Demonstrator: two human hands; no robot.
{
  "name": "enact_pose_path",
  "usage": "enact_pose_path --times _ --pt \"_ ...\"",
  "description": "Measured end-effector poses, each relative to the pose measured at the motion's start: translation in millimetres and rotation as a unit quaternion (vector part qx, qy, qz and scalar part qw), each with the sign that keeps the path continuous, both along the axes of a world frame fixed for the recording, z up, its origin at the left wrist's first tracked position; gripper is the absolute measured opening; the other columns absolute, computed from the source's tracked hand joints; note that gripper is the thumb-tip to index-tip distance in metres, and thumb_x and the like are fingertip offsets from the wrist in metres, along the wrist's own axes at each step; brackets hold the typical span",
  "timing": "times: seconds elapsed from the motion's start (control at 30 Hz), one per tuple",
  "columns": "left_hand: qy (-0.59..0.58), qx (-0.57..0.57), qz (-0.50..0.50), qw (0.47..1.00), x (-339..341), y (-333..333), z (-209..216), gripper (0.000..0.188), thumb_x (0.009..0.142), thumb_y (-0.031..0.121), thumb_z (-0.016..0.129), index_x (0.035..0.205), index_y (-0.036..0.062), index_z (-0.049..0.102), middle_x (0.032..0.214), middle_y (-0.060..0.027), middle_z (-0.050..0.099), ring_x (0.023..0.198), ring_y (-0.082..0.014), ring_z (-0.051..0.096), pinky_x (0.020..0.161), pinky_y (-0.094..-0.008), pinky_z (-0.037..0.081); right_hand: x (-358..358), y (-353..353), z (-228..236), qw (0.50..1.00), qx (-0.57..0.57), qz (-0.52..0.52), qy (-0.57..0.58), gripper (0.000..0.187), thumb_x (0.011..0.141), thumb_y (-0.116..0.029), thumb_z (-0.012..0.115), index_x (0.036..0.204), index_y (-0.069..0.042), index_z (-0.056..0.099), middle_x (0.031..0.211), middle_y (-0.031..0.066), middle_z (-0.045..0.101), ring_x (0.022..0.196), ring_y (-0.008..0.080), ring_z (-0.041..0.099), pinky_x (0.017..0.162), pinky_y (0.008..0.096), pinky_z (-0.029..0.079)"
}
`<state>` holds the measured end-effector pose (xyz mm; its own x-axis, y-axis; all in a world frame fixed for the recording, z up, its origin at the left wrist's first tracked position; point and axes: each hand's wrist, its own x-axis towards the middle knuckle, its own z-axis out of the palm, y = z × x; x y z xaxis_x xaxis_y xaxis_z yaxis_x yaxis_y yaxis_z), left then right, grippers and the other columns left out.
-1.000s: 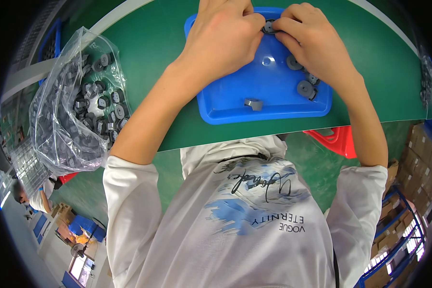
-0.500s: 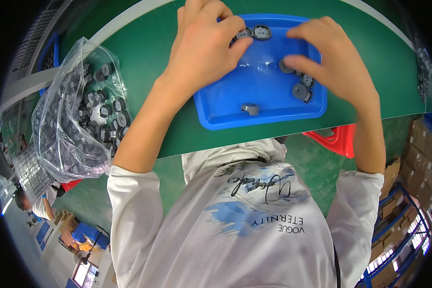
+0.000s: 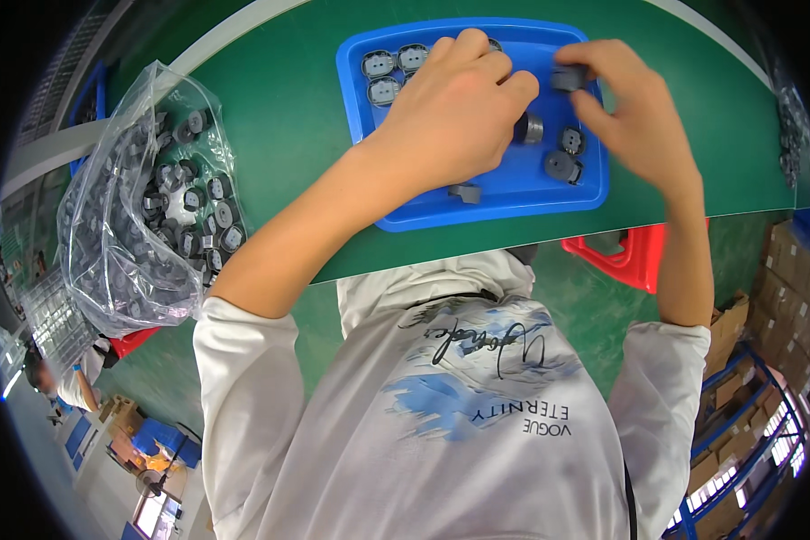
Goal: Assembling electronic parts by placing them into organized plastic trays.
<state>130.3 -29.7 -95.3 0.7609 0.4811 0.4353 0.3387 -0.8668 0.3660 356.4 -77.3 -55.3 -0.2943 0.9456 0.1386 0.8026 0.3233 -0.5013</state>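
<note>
My right hand [image 3: 634, 103] pinches a small dark grey round plastic part [image 3: 568, 77] between thumb and fingers, above the right side of a blue tray [image 3: 504, 212]. Over the tray's middle, my left hand [image 3: 468, 112] has its fingers curled and pressed together. Its fingertips are hidden, so what it holds, if anything, does not show. Beside its thumb side is another grey part [image 3: 529, 129], partly covered. Several oval parts, one of them here [image 3: 379, 64], are grouped at the tray's far left. Others lie at the right [image 3: 563, 166] and near edge [image 3: 465, 193].
A clear plastic bag [image 3: 135, 207] full of similar grey parts rests on the left of the green table [image 3: 279, 135]. Another bag [image 3: 792, 144] sits at the far right edge. A red stool [image 3: 634, 256] stands below the table edge; shelving with cartons [image 3: 747, 423] is at right.
My left hand has moved right and nearer, uncovering parts at the tray's far left. My right hand has taken hold of a grey part. The tray has shifted slightly away and left.
</note>
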Motion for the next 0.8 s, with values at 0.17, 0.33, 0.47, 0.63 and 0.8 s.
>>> enact_pose_path --times 0.17,0.33,0.47,0.63,0.8 --pt "-0.004 -0.058 -0.033 0.998 -2.6 -4.1 4.0 0.024 0.079 0.012 0.075 0.100 0.0065 0.065 0.090 -0.0077 0.060 0.094 -0.0303 0.055 0.090 -0.0421 0.047 -15.3 5.1 -26.2 0.992 0.073 0.077 -0.070 0.039 0.077 0.000 0.071 0.115 -0.004 0.068 0.119 0.0106 0.064 0.111 0.0281 0.061 0.090 0.0377 0.053" --pt "0.040 -0.103 -0.066 0.992 -7.1 -11.1 19.1 0.025 0.081 0.021 0.079 0.099 0.0066 0.067 0.089 -0.0093 0.060 0.093 -0.0300 0.055 0.087 -0.0420 0.047 -12.4 2.0 -25.1 0.997 0.078 0.022 -0.005 0.032 0.082 -0.003 0.073 0.114 -0.004 0.071 0.115 0.0083 0.066 0.102 0.0247 0.063 0.088 0.0353 0.053" --pt "0.106 -0.110 -0.086 0.985 -17.3 -21.4 19.3 0.026 0.081 0.022 0.079 0.099 0.0066 0.068 0.089 -0.0102 0.060 0.092 -0.0305 0.056 0.086 -0.0417 0.048 -7.1 -0.6 -12.0 0.988 -0.050 -0.050 0.140 0.024 0.091 -0.006 0.070 0.115 -0.005 0.072 0.101 0.0041 0.069 0.089 0.0158 0.062 0.084 0.0288 0.051" --pt "0.080 -0.115 -0.041 0.989 -15.3 -19.7 18.2 0.021 0.079 0.009 0.072 0.100 0.0043 0.068 0.092 -0.0106 0.061 0.093 -0.0311 0.057 0.085 -0.0424 0.050 -3.9 4.0 3.4 0.982 -0.127 -0.077 0.117 0.020 0.092 -0.007 0.069 0.111 -0.004 0.071 0.095 0.0038 0.069 0.086 0.0135 0.061 0.079 0.0280 0.050" --pt "0.029 -0.067 -0.025 0.997 -8.1 -11.3 10.3 0.024 0.078 0.004 0.069 0.101 0.0039 0.069 0.096 -0.0115 0.061 0.096 -0.0315 0.057 0.086 -0.0417 0.050 6.4 12.5 4.1 0.999 -0.052 0.005 0.001 0.022 0.088 -0.008 0.072 0.110 -0.005 0.070 0.116 0.0086 0.069 0.109 0.0267 0.064 0.092 0.0365 0.051"
